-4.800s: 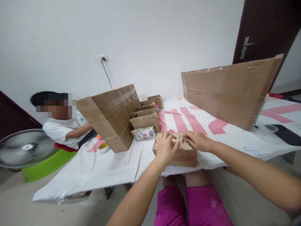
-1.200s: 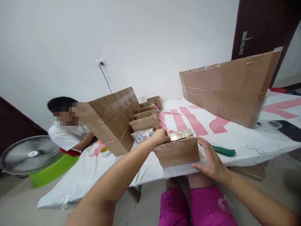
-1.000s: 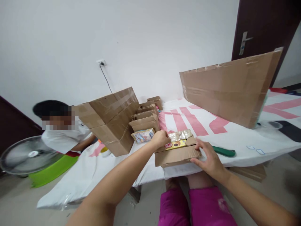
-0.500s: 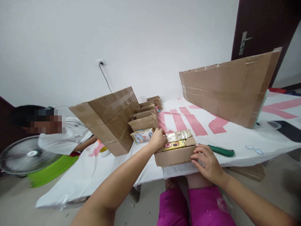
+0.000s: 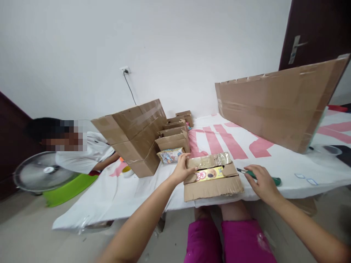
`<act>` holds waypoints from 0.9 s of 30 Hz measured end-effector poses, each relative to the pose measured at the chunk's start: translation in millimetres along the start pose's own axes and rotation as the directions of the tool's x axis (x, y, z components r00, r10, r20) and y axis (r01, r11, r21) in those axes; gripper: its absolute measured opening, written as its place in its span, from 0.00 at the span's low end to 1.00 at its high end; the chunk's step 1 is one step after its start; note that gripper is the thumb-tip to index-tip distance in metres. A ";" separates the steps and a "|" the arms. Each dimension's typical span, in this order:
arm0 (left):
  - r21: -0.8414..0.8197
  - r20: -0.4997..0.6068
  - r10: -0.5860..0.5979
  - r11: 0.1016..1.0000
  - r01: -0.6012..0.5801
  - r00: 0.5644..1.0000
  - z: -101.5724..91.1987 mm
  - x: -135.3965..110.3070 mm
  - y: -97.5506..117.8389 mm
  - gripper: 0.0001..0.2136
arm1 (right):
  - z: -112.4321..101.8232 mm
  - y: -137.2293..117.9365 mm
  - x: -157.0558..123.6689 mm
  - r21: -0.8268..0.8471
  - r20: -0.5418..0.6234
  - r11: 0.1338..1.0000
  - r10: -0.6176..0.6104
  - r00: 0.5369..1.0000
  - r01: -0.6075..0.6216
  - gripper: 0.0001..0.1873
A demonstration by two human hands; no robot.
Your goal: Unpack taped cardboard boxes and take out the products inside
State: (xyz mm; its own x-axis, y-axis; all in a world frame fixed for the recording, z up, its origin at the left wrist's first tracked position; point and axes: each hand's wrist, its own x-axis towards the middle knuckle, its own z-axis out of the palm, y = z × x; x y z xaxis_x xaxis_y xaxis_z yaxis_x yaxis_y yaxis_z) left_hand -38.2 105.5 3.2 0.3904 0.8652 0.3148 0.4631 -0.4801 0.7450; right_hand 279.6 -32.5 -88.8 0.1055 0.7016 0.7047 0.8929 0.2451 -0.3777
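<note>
A small cardboard box [image 5: 214, 190] lies near the table's front edge, its front flap folded out toward me. Inside shows a yellow package [image 5: 211, 174] with red lettering and a round picture; a strip of shiny tape covers the rear flap. My left hand [image 5: 182, 170] grips the box's left end, thumb resting on top. Right of the box, my right hand [image 5: 261, 182] is curled over a green-handled utility knife [image 5: 277, 181], its blade pointing at the box. Part of the handle is hidden behind the fingers. Left of the box stands a printed snack packet [image 5: 171, 155].
Several cardboard compartments [image 5: 172, 142] stand behind the packet, beside a tall cardboard panel [image 5: 134, 146]. Another large panel [image 5: 279, 106] stands at right. A person in a white shirt [image 5: 79, 155] sits at far left near a fan [image 5: 41, 171]. Pink-marked white cloth [image 5: 153, 197] covers the table.
My right hand has left the box's right corner and moved right onto the utility knife. The box's front flap now lies folded outward. My left hand remains at the box's left end.
</note>
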 end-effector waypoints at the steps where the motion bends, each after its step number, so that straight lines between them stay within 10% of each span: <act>1: -0.036 -0.006 -0.027 0.999 0.027 1.000 2.7 -1.3 -2.9 0.26 | 3.6 12.8 -2.9 -0.104 0.072 0.993 0.055 0.996 -0.047 0.14; 8: -0.252 0.044 -0.158 0.954 0.164 0.986 13.1 -1.0 -13.2 0.21 | 7.9 52.4 -20.0 -0.449 0.317 0.889 0.254 0.914 -0.092 0.18; 15: -0.362 0.068 -0.194 0.909 0.205 0.979 13.9 5.6 -18.1 0.19 | -32.2 6.4 37.1 -0.138 -0.023 0.984 -0.121 0.992 0.117 0.18; 20: -0.401 0.075 -0.184 0.894 0.199 0.980 14.7 6.4 -19.5 0.18 | -46.1 -48.1 95.1 -0.065 0.181 0.862 -0.485 0.855 0.503 0.20; 27: -0.403 0.061 -0.164 0.898 0.175 0.985 13.1 3.2 -16.5 0.17 | -13.2 -66.4 128.8 -0.029 0.453 0.762 -0.566 0.688 0.647 0.18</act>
State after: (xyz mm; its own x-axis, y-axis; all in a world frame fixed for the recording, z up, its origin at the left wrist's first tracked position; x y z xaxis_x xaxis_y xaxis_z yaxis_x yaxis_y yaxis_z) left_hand -34.1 114.3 -15.8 0.3565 0.9219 0.1517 0.1637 -0.2215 0.9613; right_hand 239.7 32.8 34.9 -0.6315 0.6472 0.4270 0.7617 0.6209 0.1854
